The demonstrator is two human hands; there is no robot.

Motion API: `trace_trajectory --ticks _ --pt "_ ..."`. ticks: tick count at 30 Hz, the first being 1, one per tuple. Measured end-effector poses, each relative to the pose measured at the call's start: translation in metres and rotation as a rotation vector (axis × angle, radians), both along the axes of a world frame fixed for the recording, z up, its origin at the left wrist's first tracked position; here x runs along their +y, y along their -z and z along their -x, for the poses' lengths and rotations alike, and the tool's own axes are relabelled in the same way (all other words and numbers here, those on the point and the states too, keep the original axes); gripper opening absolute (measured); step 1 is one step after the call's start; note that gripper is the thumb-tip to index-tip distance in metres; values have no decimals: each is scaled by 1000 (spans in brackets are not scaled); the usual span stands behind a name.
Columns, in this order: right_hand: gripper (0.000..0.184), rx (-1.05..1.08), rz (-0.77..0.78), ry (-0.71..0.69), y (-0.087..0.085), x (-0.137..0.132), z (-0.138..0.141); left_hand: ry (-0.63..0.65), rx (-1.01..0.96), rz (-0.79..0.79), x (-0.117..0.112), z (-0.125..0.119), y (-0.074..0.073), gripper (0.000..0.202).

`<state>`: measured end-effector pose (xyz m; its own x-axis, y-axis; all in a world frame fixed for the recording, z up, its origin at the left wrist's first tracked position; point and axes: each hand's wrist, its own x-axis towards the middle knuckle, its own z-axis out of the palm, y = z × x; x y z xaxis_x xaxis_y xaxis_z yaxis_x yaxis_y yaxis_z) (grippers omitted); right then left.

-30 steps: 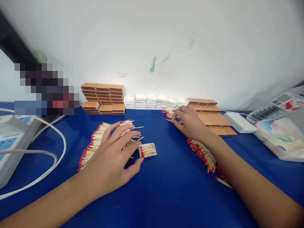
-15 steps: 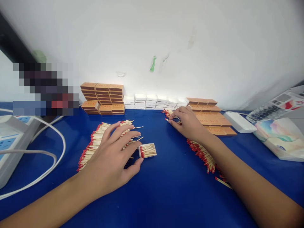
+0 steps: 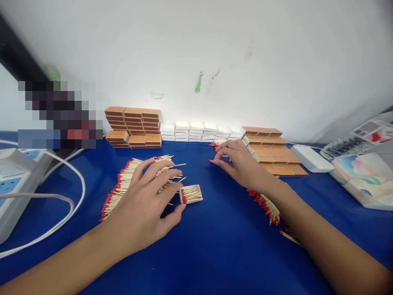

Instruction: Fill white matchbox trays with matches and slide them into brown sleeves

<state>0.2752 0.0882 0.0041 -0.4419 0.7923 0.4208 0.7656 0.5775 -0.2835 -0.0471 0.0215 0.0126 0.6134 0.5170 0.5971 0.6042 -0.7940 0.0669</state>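
My left hand [image 3: 150, 196] rests spread over a pile of red-headed matches [image 3: 125, 180], with its thumb and index fingertip bracing the left end of a small white matchbox tray [image 3: 193, 200]. Several matches lie in that tray, red heads toward the left. Farther right, my right hand [image 3: 238, 162] is closed in a pinch on a match; a red head [image 3: 211, 161] shows at the fingertips, the rest is mostly hidden. Behind those fingers lie more matches [image 3: 215, 144]. Another pile of matches [image 3: 265, 207] is partly covered by my right forearm.
Stacked orange matchbox sleeves [image 3: 133, 119] stand at the back left, with more sleeves [image 3: 270, 153] at the right. Between them sit white trays [image 3: 196, 133]. A power strip [image 3: 18, 180] with white cables is at left; a white adapter [image 3: 311, 158] and a tissue pack [image 3: 364, 180] are at right.
My right hand has drawn slightly toward me and left from the far matches, and a red match head now shows at its fingertips. My left hand and the tray stay in place.
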Motion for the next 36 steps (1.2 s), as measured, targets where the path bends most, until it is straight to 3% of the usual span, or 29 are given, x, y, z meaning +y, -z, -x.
trace_trajectory --ticks 5,11,14,18,23,28,36 --pt "12 57 -1 -78 -19 -45 48 -25 6 14 0 0 1 15" --pt "12 5 -57 -161 -17 -72 83 -26 16 9 1 0 2 14" --pt "7 19 -100 -164 -17 -60 69 -25 15 3 2 0 2 15" --pt "10 -18 -215 -18 -20 -24 14 -20 14 5 2 1 2 15" --pt "16 -152 -124 187 -6 14 -44 -11 6 10 1 1 2 14" --pt "21 -204 -29 212 11 26 -50 -16 4 1 1 0 1 14" --pt "23 -196 -62 199 14 31 -48 -10 0 -4 0 0 1 15"
